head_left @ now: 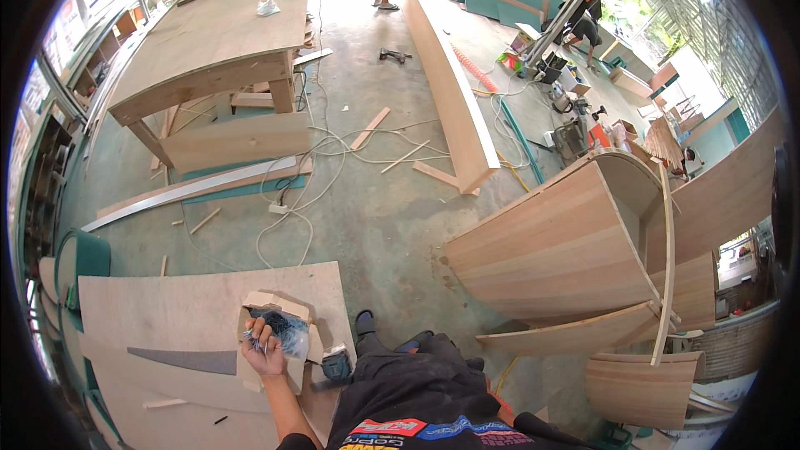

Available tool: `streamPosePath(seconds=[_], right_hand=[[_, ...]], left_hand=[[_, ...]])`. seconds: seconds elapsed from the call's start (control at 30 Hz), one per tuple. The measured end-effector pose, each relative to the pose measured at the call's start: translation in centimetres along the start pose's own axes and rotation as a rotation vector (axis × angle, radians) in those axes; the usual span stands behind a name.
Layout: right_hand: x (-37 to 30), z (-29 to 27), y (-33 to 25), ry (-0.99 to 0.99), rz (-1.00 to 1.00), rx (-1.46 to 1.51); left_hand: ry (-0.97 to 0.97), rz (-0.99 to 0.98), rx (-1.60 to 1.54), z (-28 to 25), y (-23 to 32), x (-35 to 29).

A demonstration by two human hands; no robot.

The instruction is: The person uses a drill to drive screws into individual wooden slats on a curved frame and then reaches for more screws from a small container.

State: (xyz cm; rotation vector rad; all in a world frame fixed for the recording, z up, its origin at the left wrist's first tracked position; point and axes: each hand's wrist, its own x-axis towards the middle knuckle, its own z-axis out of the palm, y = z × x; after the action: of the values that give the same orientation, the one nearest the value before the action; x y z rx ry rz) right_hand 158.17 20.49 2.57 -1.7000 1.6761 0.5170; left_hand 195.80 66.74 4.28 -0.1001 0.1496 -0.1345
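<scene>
A: Where is the open brown cardboard box (pixel 279 302) to be found, seen from the grip?

B: It is set directly beneath and just beyond the left hand (pixel 265 357), on the flat, pale brown plywood sheet (pixel 192 300). The box's near left part is covered by the fist in this view, and most of its opening is left to the right of the knuckles.

A: Is anything held?

B: The fingers are curled closed, and a few slim, silvery metal fasteners (pixel 247 336) seem to be grasped. Their tips are shown poking out on the fist's left side; their exact kind and long axis cannot be told at this size.

A: And inside the box?

B: A crumpled, clear bluish plastic bag (pixel 293 337) is seen, with small dark pieces (pixel 271 318) heaped beside it. Whether the bag is touched by the hand cannot be told.

A: Which hand is nearer?

B: The left, clearly; its forearm is slanted up and leftward from the lower edge. The right hand is not shown, so its grip cannot be judged.
</scene>
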Motion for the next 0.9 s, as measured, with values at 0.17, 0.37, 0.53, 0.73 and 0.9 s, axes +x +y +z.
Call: streamPosePath(seconds=[0.17,0.37,0.53,0.73,0.9], right_hand=[[1.0,1.3,-2.0,-0.015,-0.029,-0.007],[1.3,2.1,-3.2,-0.028,-0.055,-0.012],[0.5,1.9,-1.0,-0.011,-0.026,0.014],[-0.2,0.0,0.5,0.0,-0.016,0.032],[-0.3,-2.3,3.7,0.036,0.015,0.011]], left_hand=[[-0.001,-0.003,-0.047,0.1,0.4,0.0],[-0.09,-0.024,-0.245,2.0,-0.8,0.6],[-0.151,-0.039,-0.243,5.1,-2.3,2.3],[-0.143,0.031,-0.234,3.8,-2.2,2.0],[-0.066,0.005,-0.259,2.0,-0.4,1.4]])
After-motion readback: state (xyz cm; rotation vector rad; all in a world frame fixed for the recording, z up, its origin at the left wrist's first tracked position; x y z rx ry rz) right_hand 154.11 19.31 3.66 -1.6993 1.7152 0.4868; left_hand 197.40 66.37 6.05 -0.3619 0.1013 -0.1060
